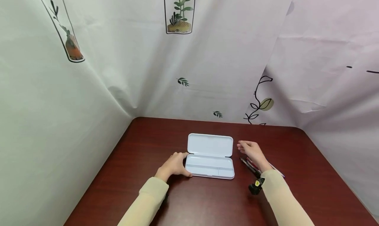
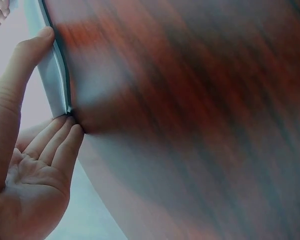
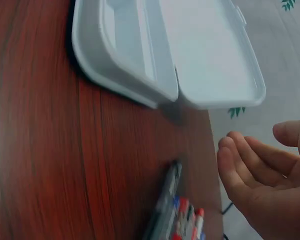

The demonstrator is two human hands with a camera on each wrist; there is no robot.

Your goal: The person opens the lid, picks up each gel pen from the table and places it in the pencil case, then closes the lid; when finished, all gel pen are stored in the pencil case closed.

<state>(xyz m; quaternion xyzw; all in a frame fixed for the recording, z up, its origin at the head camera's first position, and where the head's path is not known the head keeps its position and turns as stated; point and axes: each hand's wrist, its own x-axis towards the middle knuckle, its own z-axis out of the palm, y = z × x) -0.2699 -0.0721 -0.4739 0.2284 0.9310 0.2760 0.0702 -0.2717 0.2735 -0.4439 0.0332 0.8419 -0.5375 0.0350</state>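
Gripping the open case (image 1: 209,159) by its left end, short of the far edge of the worktop (image 1: 160,134), left hand (image 1: 175,164) could skid it by shoving, while right hand (image 1: 252,152), empty, loosely curled, could roll pens (image 1: 250,166) rightward by brushing them.
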